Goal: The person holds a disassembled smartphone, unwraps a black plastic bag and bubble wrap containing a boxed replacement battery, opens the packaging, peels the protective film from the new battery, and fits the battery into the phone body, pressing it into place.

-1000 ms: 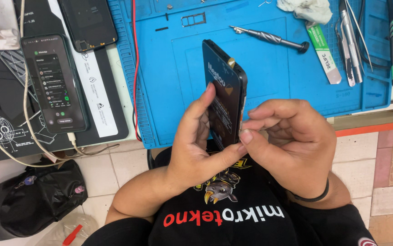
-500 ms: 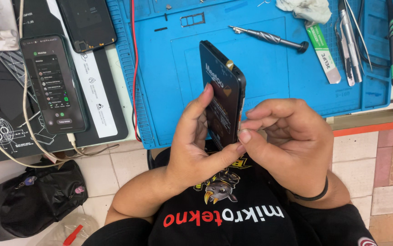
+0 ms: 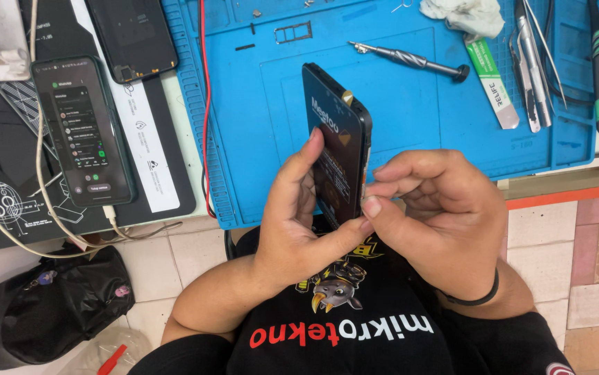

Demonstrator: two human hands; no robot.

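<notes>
I hold a black smartphone (image 3: 336, 142) upright on its edge over the front of the blue work mat (image 3: 410, 111). My left hand (image 3: 299, 222) wraps the phone's lower part, fingers along its dark face and thumb under its bottom end. My right hand (image 3: 438, 208) is curled beside it, thumb and fingertips pinching the phone's right edge near the bottom. A black band sits on my right wrist. The phone's lower end is hidden by my hands.
A screwdriver (image 3: 410, 59), tweezers (image 3: 532, 62), a crumpled cloth (image 3: 462, 14) and a small white-and-green tool (image 3: 492, 83) lie on the mat. On the left, a lit phone (image 3: 83, 132) with a cable rests on a black mat, another dark phone (image 3: 133, 38) behind it. A black bag (image 3: 49, 302) sits on the floor.
The phone and both hands have drifted very slightly left; the grip is the same.
</notes>
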